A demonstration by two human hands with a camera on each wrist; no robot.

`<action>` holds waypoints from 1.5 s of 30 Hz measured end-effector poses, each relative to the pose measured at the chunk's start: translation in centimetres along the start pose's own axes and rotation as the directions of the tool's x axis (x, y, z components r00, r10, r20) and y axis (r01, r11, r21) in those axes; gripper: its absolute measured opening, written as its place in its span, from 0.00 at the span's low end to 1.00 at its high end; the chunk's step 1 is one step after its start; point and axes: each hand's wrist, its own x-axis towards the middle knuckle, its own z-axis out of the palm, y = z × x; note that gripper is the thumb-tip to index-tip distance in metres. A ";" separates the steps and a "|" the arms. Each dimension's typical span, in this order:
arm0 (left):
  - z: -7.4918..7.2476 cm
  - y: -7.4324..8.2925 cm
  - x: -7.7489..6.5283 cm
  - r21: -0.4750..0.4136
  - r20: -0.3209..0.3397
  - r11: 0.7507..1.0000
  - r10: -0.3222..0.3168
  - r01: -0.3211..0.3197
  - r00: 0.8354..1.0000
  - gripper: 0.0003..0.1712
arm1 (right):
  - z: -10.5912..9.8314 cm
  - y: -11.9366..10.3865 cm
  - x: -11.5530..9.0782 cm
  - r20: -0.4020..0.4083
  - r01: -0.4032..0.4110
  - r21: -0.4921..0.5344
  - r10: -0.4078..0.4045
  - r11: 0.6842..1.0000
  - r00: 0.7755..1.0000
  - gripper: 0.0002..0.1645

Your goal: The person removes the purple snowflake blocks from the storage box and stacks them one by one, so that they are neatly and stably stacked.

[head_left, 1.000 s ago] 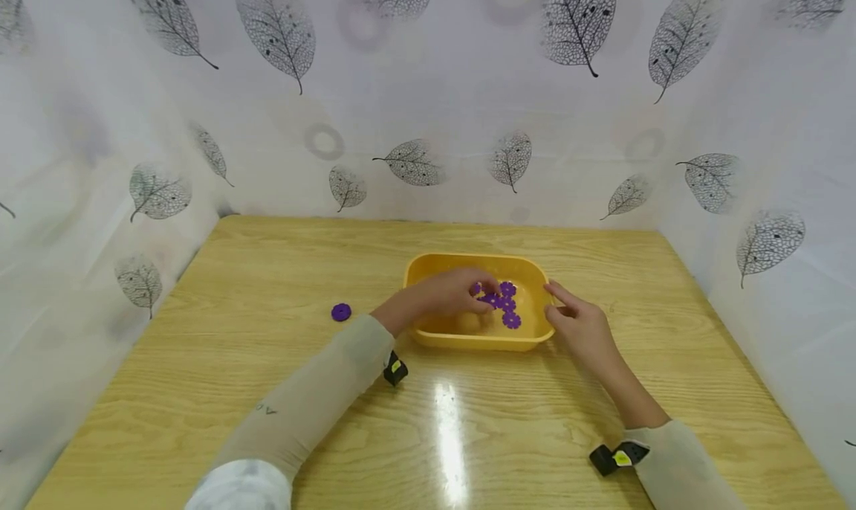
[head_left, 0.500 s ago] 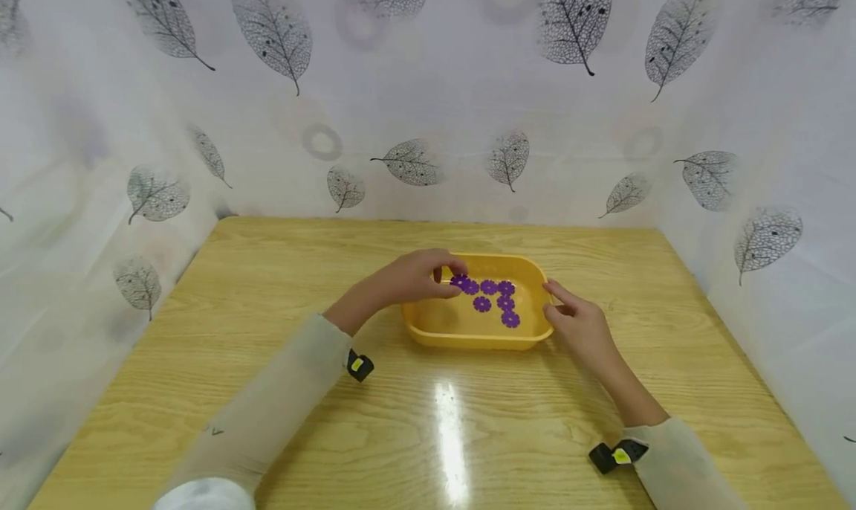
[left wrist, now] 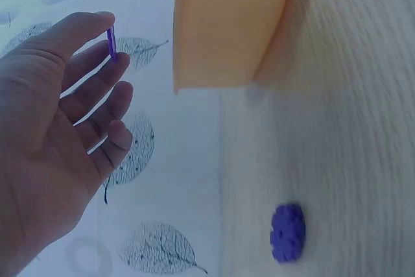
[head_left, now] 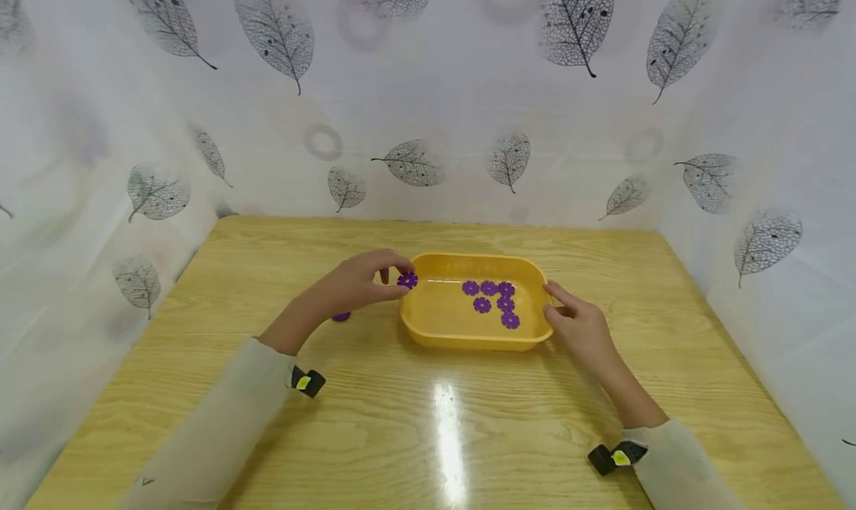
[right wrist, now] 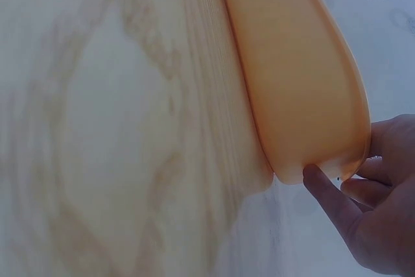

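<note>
My left hand [head_left: 364, 281] pinches a thin purple flower-shaped disc [head_left: 407, 280] between thumb and fingertips, over the left rim of a yellow plastic tub [head_left: 478, 343]. The left wrist view shows that disc [left wrist: 111, 43] edge-on, clear of the tub's wall [left wrist: 224, 30]. Several more purple flower discs [head_left: 505, 303] lie flat on the tub's floor, toward its right side. At the tub's right end, my right hand [head_left: 582, 328] grips the rim, its thumb [right wrist: 324, 189] on the outer wall. Partly behind my left hand, a small purple stack [head_left: 341, 317] sits on the table.
The tub stands on a wood-grain table [head_left: 374, 436]. In the left wrist view, the purple stack [left wrist: 288, 233] looks several discs thick. White cloth [head_left: 428, 101] with printed leaves hangs behind the table and on both sides.
My left hand has drawn back leftward from inside the tub, lifting one purple disc out with it. The right hand and the tub have stayed in place.
</note>
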 end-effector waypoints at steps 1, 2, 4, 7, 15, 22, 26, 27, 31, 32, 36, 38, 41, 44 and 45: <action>-0.2 -0.1 -0.5 -0.001 -0.009 1.000 -0.012 0.012 1.000 0.21 | 0.0 0.0 0.0 -0.002 0.001 0.001 -0.001 1.000 1.000 0.29; -0.4 -0.3 -1.0 0.002 -0.016 1.000 -0.019 0.019 1.000 0.22 | 0.0 0.0 0.1 -0.001 0.002 0.002 -0.002 1.000 1.000 0.29; -0.7 -0.8 -2.0 0.003 -0.029 0.999 -0.046 0.046 0.999 0.23 | 0.1 0.0 0.1 -0.004 0.005 -0.001 -0.005 1.000 1.000 0.29; -1.1 -1.5 -3.3 0.014 -0.040 0.996 -0.085 0.085 0.996 0.23 | 0.1 -0.1 0.2 -0.006 0.008 -0.003 -0.008 1.000 1.000 0.28; -1.5 -3.9 -6.6 0.022 -0.063 0.987 -0.161 0.162 0.985 0.24 | 0.3 -0.2 0.2 -0.007 0.014 -0.010 -0.014 1.000 1.000 0.28; -1.3 -5.7 -8.1 0.081 -0.047 0.968 -0.235 0.239 0.971 0.25 | 0.2 -0.2 0.1 -0.005 0.012 -0.006 -0.012 1.000 1.000 0.28; -1.2 -6.3 -8.3 0.106 -0.027 0.964 -0.241 0.243 0.970 0.24 | 0.1 -0.1 0.1 0.003 0.011 -0.006 -0.011 1.000 1.000 0.28; -1.1 -6.5 -8.4 0.111 -0.023 0.963 -0.244 0.245 0.969 0.24 | 0.2 0.0 0.1 0.003 0.012 -0.006 -0.012 1.000 1.000 0.28; -0.9 -7.1 -8.4 0.119 -0.012 0.964 -0.237 0.237 0.971 0.23 | 0.2 0.1 0.1 0.002 0.017 -0.006 -0.017 1.000 1.000 0.28; -0.8 -7.3 -8.4 0.124 -0.011 0.964 -0.234 0.233 0.972 0.23 | 0.2 0.1 0.1 0.001 0.018 -0.006 -0.018 1.000 1.000 0.28; -0.6 -7.8 -8.3 0.131 -0.006 0.964 -0.231 0.230 0.973 0.22 | 0.1 0.1 0.0 0.001 0.013 -0.002 -0.013 1.000 1.000 0.28; -0.6 -7.8 -8.3 0.128 -0.001 0.964 -0.235 0.233 0.972 0.22 | 0.1 0.2 0.0 0.003 0.009 0.000 -0.009 1.000 1.000 0.29; -0.5 -7.9 -8.1 0.139 0.010 0.962 -0.237 0.233 0.971 0.23 | 0.1 0.2 0.0 0.003 0.002 -0.001 -0.002 1.000 1.000 0.29; -0.4 -8.1 -7.9 0.161 0.020 0.958 -0.242 0.235 0.970 0.23 | 0.1 0.3 0.0 0.007 0.000 0.003 0.000 1.000 1.000 0.29; -0.3 -8.1 -7.8 0.170 0.024 0.957 -0.244 0.237 0.969 0.23 | 0.0 0.3 0.0 0.008 0.000 0.006 0.000 1.000 1.000 0.29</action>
